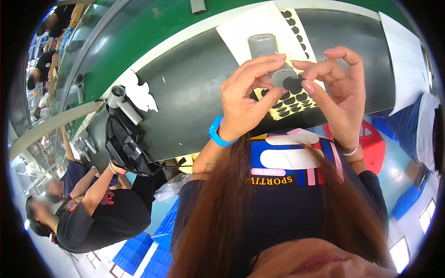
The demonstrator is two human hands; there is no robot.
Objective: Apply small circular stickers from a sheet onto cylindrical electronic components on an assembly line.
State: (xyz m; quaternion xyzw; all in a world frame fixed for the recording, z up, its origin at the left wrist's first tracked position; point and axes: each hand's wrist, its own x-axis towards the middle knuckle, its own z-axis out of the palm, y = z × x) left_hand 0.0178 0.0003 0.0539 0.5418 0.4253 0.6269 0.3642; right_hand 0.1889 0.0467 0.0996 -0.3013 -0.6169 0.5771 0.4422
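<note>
My left hand point(244, 95), with a blue band at the wrist, is closed round the handle end of a grey hair dryer point(263, 45). The handle's flat, rounded end faces me, and the dryer's vented barrel shows beyond my fingers. A small round black sticker point(293, 85) lies partly over that end. My right hand point(340, 88) pinches the sticker's edge between thumb and forefinger, its other fingers raised. Beneath both hands is a pale yellow sheet point(289, 46) with rows of black stickers, partly hidden by my hands.
A dark bench top point(185, 88) runs across. To the left stand another grey hair dryer point(129, 111), crumpled white paper point(141, 95) and a black bag point(127, 141). A co-worker in black point(106, 217) reaches to that bag. A red stool point(373, 148) is at right.
</note>
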